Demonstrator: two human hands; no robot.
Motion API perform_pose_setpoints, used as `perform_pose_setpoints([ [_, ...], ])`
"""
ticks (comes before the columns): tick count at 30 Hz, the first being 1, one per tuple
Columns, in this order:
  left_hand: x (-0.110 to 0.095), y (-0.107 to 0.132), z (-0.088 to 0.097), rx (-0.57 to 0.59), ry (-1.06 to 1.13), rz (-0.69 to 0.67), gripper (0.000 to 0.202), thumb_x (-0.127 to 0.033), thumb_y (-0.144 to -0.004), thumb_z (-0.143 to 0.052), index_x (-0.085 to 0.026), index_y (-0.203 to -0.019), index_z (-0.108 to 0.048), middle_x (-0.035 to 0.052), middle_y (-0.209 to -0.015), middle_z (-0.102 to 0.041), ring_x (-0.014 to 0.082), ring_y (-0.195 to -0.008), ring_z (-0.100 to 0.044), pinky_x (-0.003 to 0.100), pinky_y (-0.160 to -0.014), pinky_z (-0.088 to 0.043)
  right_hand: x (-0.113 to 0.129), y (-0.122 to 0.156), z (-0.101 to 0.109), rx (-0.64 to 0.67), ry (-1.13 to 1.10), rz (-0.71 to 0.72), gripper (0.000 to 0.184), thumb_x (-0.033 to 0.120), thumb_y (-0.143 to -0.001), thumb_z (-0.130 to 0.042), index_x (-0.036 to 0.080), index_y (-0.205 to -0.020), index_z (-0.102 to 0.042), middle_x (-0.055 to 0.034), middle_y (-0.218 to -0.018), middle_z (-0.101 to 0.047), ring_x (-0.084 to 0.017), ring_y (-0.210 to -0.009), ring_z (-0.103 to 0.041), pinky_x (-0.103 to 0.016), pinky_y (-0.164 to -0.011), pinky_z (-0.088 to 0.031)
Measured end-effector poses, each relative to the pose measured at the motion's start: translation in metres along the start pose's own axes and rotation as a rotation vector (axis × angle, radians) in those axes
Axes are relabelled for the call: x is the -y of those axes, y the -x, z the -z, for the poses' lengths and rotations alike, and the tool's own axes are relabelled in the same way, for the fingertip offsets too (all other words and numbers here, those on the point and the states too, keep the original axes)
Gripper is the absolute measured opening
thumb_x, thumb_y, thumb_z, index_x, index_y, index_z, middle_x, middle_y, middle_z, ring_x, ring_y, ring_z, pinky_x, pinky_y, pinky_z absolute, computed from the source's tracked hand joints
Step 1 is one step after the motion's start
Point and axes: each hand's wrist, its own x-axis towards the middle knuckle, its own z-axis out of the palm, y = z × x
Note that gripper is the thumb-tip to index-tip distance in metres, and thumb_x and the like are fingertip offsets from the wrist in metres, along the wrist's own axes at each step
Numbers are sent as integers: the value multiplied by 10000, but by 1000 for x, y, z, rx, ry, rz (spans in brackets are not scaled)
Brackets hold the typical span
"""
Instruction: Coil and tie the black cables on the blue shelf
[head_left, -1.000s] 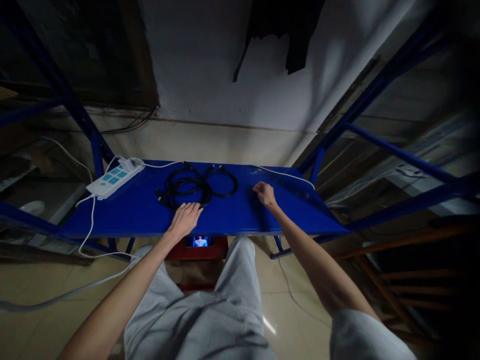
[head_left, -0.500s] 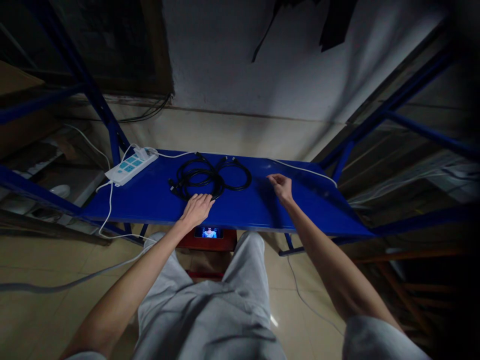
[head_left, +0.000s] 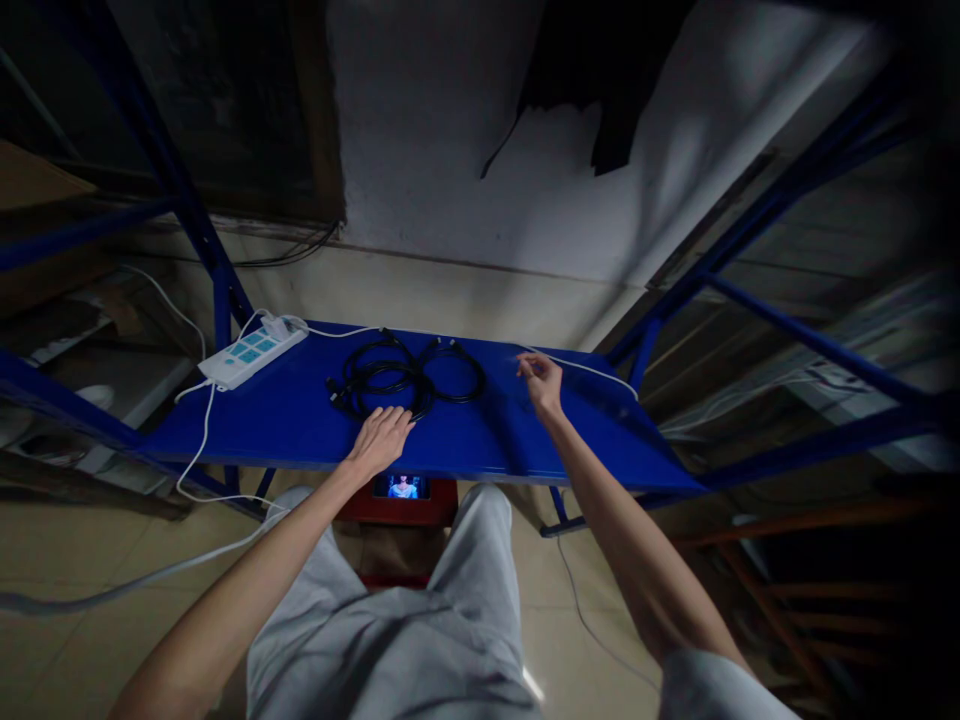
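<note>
On the glossy blue metal shelf board (head_left: pixel 300 425), seen from the head camera, a bundle of coiled black cables (head_left: pixel 409 375) lies just beyond the left hand (head_left: pixel 381 437). That hand rests palm down with its fingers spread flat, the fingertips at the near rim of the coil or just touching it; the dim light does not settle which. The bundle spreads sideways as two overlapping loops, its long axis running left to right along the shelf.

The right hand (head_left: pixel 541 381) hovers to the right of the loops, near but apart from them, fingers loosely curled and open, holding nothing. A thin white cord (head_left: pixel 592 369) runs along the back edge just beside it. The left hand is the nearer to the coil.

Far left sits a white power strip with teal switches (head_left: pixel 252 353), well apart from the cables. Bare blue surface lies between strip and coil, and more to the right of the right hand. The front edge runs just under the left wrist.
</note>
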Motion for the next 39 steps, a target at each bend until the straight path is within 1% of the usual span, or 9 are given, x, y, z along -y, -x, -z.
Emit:
perform_pose_setpoints([
  [6, 0, 1, -4, -14, 12, -3, 367, -303, -1062, -350, -125, -1173, -651, 137, -1013, -694, 254, -944, -639, 404, -872, -449, 35, 35, -44, 190, 88, 19, 305, 419, -865, -589, 152, -971, -691, -32, -762, -620, -147, -638, -570, -272, -627, -471],
  [10, 0, 1, -2, 3, 29, -36, 361, -296, -1059, -354, -123, -1220, -628, 138, -1025, -689, 251, -954, -643, 393, -870, -463, 63, 72, -104, 372, 303, 113, 307, 190, -903, -445, 156, -965, -745, -85, -908, -681, -164, -731, -623, -275, -732, -495],
  [13, 1, 1, 1, 27, 45, -37, 319, -260, -1046, -359, -131, -1130, -638, 142, -1024, -678, 255, -963, -641, 393, -873, -472, 74, 85, -144, 611, 441, 29, 322, 48, -838, -448, 150, -900, -747, -75, -922, -721, -160, -752, -657, -241, -748, -492],
  [16, 2, 0, 3, 40, 57, -3, 257, -246, -1028, -385, -147, -1026, -622, 143, -1016, -667, 262, -980, -639, 398, -901, -475, 78, 85, -166, 745, 516, -23, 303, -7, -813, -481, 145, -856, -739, -63, -928, -752, -173, -842, -693, -213, -759, -487],
  [21, 1, -1, 4, 36, 149, 15, 222, -205, -999, -428, -126, -1174, -539, 148, -1077, -655, 271, -1020, -633, 404, -912, -480, 87, 72, -165, 761, 730, 39, 232, 59, -912, -512, 152, -919, -725, -100, -1019, -758, -204, -992, -696, -211, -784, -458],
  [25, 1, -1, 6, 41, 136, 6, 189, -203, -1016, -392, -153, -1130, -534, 129, -1036, -661, 266, -997, -630, 402, -897, -474, 94, 69, -156, 777, 940, 119, 240, 216, -1019, -462, 148, -1104, -676, -160, -1100, -728, -239, -1012, -691, -250, -788, -452],
  [30, 3, 0, 6, 53, 118, 41, 191, -199, -979, -467, -173, -1159, -527, 119, -1060, -689, 271, -1004, -640, 418, -920, -456, 94, 79, -156, 967, 1148, 243, 250, 206, -984, -495, 128, -1161, -653, -189, -1104, -720, -285, -1014, -697, -304, -799, -478],
  [34, 4, 1, 7, 15, 92, 105, 236, -251, -976, -497, -175, -1195, -539, 125, -1039, -710, 271, -967, -659, 414, -903, -449, 86, 77, -155, 1103, 1140, 322, 221, 195, -959, -505, 154, -1058, -698, -148, -1064, -735, -267, -969, -708, -280, -731, -464],
  [39, 2, -1, 8, 43, 13, 167, 263, -388, -1016, -460, -183, -986, -621, 81, -721, -677, 244, -749, -655, 392, -821, -441, 80, 58, -149, 1187, 998, 272, 140, 206, -913, -609, 207, -985, -730, -63, -1019, -751, -188, -911, -697, -219, -689, -426],
])
